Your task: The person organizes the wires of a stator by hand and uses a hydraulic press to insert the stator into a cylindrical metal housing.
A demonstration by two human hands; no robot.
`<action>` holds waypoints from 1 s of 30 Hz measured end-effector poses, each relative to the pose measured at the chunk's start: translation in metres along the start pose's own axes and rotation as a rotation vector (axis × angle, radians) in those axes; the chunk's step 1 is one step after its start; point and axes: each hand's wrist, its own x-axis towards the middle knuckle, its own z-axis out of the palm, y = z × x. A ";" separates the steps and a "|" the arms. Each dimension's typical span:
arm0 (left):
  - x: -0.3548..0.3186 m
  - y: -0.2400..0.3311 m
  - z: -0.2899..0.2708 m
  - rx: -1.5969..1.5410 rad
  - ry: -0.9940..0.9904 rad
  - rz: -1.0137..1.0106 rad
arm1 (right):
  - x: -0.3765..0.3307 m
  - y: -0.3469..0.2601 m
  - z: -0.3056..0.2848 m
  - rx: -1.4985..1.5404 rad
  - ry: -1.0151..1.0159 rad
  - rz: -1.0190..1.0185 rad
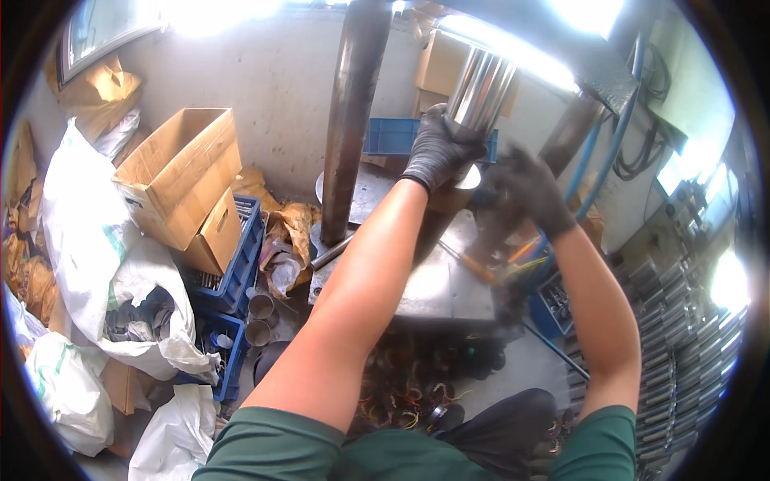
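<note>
While raised, left hand (437, 148) grips steel tube (480, 90) | right hand (529, 188) blurred

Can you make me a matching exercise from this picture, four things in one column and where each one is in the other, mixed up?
Things:
1. left hand
2. right hand
3. open cardboard box
4. white sacks

Places:
A. on top of a blue crate
B. heaped on the floor at far left
C. gripping the shiny metal cylinder
D. blurred, right of the cylinder, above the steel press table

Pairs: 1-C, 2-D, 3-A, 4-B
</note>
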 end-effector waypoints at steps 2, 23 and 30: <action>-0.005 0.007 -0.012 0.026 -0.010 -0.029 | -0.064 -0.014 -0.032 -0.168 -0.345 -0.195; -0.003 0.015 -0.004 0.121 -0.031 -0.141 | -0.394 -0.052 -0.142 -0.373 -0.929 0.271; -0.003 0.013 0.001 -0.060 -0.045 -0.253 | -0.444 -0.053 -0.107 -0.577 -0.540 0.446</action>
